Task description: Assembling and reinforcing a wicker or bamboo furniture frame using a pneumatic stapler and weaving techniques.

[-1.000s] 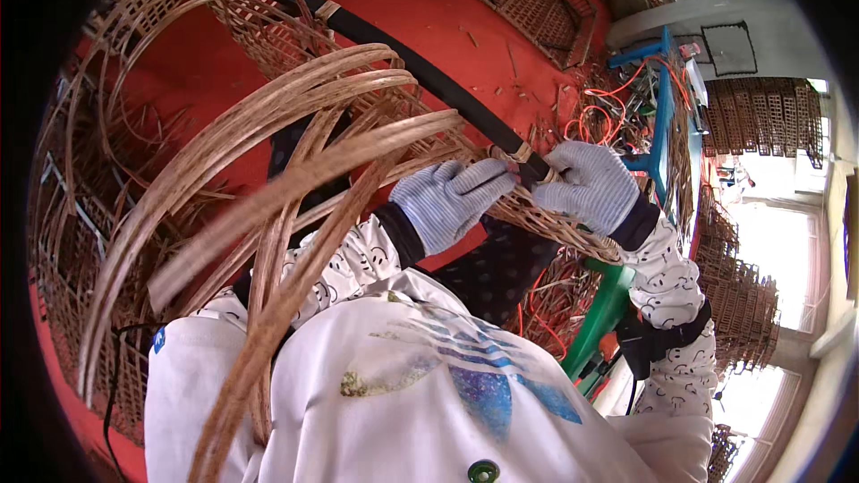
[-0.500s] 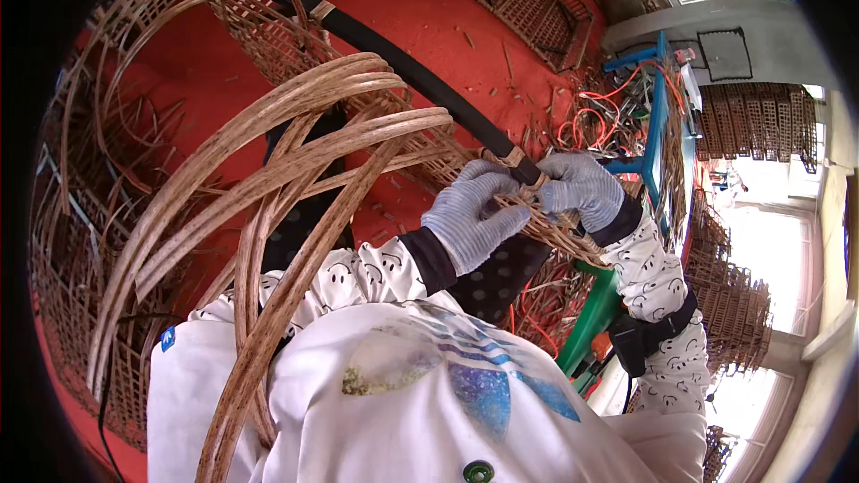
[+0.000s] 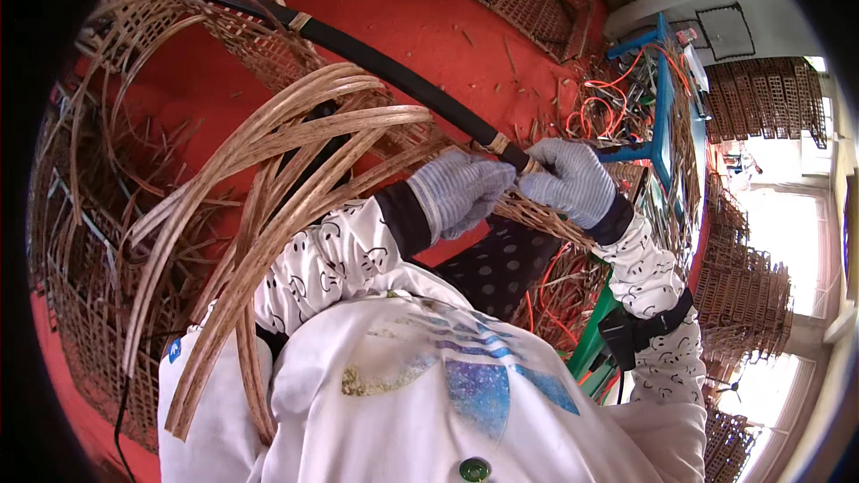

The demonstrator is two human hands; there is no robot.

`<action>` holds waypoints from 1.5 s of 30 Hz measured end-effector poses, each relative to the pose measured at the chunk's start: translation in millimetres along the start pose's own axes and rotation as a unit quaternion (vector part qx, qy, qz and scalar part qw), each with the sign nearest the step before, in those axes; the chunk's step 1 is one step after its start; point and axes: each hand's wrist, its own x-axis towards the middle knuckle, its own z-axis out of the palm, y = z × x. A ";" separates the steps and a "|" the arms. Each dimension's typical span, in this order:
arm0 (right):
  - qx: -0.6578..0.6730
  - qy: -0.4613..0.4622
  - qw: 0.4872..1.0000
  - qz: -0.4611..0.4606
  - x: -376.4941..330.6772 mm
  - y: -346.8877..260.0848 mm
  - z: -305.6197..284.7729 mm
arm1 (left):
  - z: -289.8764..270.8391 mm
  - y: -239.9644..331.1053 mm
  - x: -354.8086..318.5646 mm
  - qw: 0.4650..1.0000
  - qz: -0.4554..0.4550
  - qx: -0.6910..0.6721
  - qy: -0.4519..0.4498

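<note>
Both my hands wear grey-blue striped gloves and work at the near end of a long black bar (image 3: 394, 72), which has pale strips wound round it in places. My left hand (image 3: 458, 192) is closed in a pinch just left of that end; what its fingers hold is hidden. My right hand (image 3: 573, 183) has its fingers bent round the bar's end, beside the last wrapping (image 3: 499, 142). A brown woven lattice panel (image 3: 541, 215) runs along the bar and under my hands. Long brown rattan-like strips (image 3: 295, 134) arch from the panel over my left forearm.
A lattice panel (image 3: 528, 4) lies on the red floor (image 3: 403, 0) ahead. More lattice work and loose strips (image 3: 98, 304) crowd the left. To the right stand a blue frame (image 3: 660, 116) with an orange hose (image 3: 582, 116), a green stand (image 3: 591, 322) and stacked brown lattices (image 3: 761, 98).
My left hand has drawn back slightly left and its fingers have closed more. My right hand has shifted a little left and turned over the bar's end. The arching strips have swung.
</note>
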 end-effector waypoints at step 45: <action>-0.174 0.300 0.937 0.038 -26.5 -14.2 49.0 | -7.4 88.3 39.7 0.893 0.041 0.444 -0.054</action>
